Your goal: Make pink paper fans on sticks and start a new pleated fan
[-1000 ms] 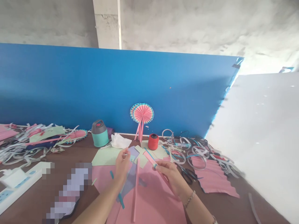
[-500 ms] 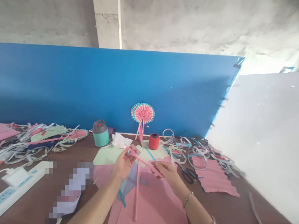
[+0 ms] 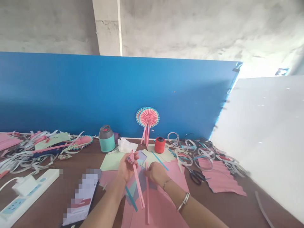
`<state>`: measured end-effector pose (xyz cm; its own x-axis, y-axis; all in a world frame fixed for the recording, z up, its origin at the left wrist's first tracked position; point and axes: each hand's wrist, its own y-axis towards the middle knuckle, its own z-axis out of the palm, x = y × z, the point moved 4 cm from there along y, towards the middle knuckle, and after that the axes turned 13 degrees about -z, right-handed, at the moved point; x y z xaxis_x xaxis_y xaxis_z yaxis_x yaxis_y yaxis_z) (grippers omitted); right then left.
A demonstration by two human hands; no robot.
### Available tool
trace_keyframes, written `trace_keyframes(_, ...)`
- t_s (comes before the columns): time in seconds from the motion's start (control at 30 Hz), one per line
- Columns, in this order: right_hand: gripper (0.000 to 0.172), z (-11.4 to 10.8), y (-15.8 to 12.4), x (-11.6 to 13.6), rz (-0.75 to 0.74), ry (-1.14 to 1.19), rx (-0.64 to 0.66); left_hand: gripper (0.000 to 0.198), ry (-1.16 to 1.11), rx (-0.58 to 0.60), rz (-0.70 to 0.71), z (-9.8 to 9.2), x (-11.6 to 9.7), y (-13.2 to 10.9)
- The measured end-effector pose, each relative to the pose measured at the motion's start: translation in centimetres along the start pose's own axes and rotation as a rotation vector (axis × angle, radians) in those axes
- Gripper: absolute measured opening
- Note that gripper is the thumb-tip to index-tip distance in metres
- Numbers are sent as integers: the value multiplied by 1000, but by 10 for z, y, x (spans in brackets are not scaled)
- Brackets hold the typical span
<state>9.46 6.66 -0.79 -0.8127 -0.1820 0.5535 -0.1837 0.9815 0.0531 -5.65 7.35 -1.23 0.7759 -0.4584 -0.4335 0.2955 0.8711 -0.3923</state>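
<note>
Left hand [image 3: 127, 167] grips 1 pink strip [image 3: 139, 186], right hand [image 3: 156, 173] is at a loose strip [image 3: 147, 202], grip unclear: seemingly a pick-up step, calling for a clean pinch.

Held pink strip [image 3: 138, 186] turned steeper, right hand [image 3: 155, 173] off it, now at second strip [image 3: 147, 199]

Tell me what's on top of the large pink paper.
On the pink paper I can see a long pink strip, a blue strip and a bluish sheet. Whatever lies directly beneath the right hand is covered and cannot be seen.
</note>
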Motion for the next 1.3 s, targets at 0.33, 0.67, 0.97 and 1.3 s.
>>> trace_keyframes(0.33,14,-33,-8,-9,-155,298,-244,20,151,24,-73,8,20,0)
trace_keyframes(0.67,25,-31,-32,-13,-65,1075,-126,40,320,115,-149,27,41,-23)
trace_keyframes(0.97,27,-38,-36,-23,-65,1325,-110,33,523,135,86,42,37,-34)
trace_keyframes(1.3,24,-42,-53,0,-139,1304,-97,34,686,140,326,58,47,-49)
